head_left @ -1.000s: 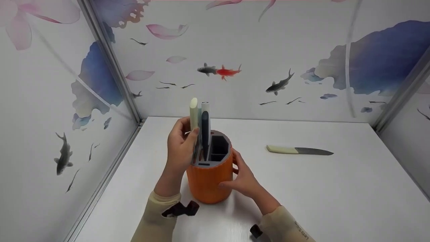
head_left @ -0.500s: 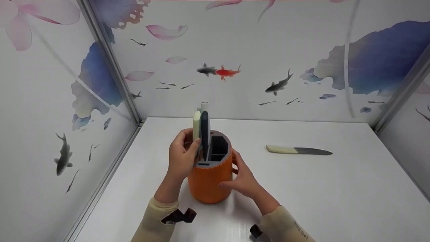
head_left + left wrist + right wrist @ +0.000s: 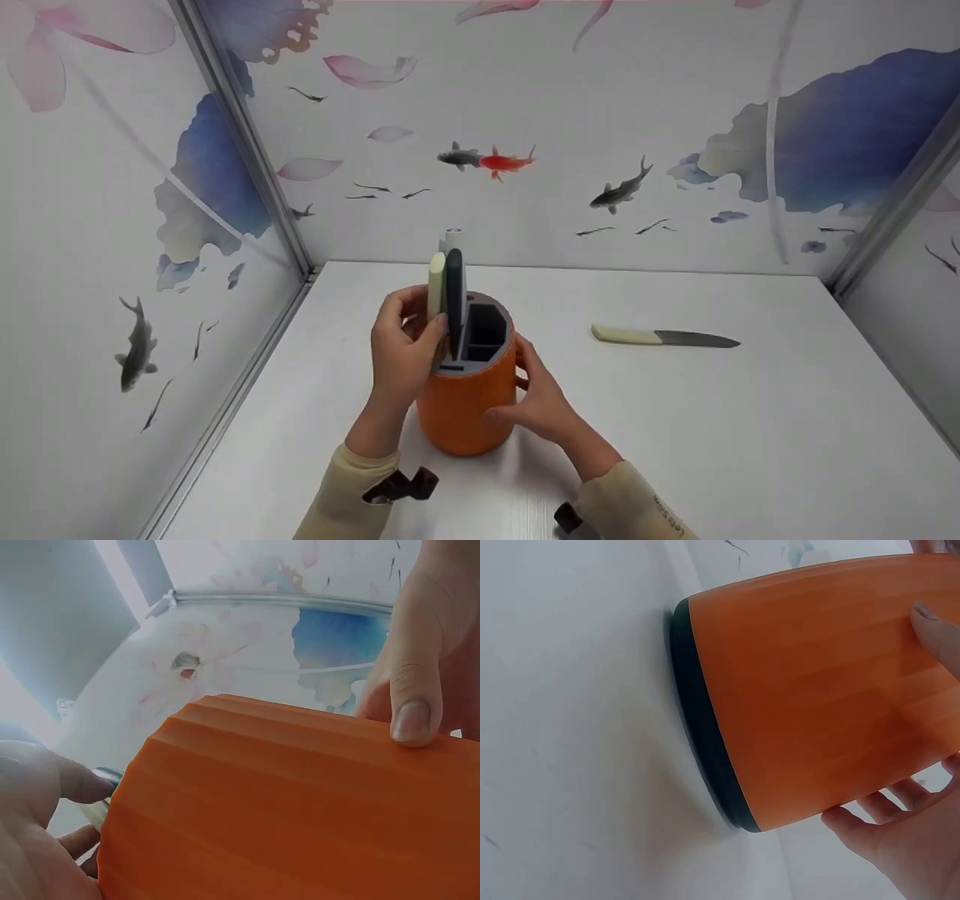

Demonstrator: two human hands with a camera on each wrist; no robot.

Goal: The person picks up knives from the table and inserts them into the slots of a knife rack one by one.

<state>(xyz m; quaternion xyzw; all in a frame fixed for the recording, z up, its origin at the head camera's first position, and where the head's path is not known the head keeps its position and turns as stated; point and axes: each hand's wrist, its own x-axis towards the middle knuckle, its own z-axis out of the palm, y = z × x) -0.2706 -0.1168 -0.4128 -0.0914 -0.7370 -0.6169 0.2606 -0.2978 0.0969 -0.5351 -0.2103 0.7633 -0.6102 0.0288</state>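
Observation:
An orange ribbed knife block [image 3: 465,416] stands upright on the white table, its grey slotted top facing up. My left hand [image 3: 401,352] pinches the cream handle of a knife [image 3: 436,281] between thumb and fingers at the block's left side; the blade is hidden in the block. Right beside it rises a dark-handled knife [image 3: 454,292], with a white handle end [image 3: 454,238] behind. My right hand [image 3: 544,401] grips the block's right side, thumb on the front. In the right wrist view its thumb [image 3: 939,637] and fingers [image 3: 889,814] lie on opposite sides of the block.
A second cream-handled knife [image 3: 664,337] with a grey blade lies flat on the table to the right, blade pointing right. Printed walls with fish and petals enclose the table [image 3: 750,427] at the left, back and right. Dark cameras [image 3: 401,485] sit on both wrists.
My left hand has lowered the cream-handled knife into the block, so its handle top now sits about level with the dark one. The right hand has kept its grip on the block.

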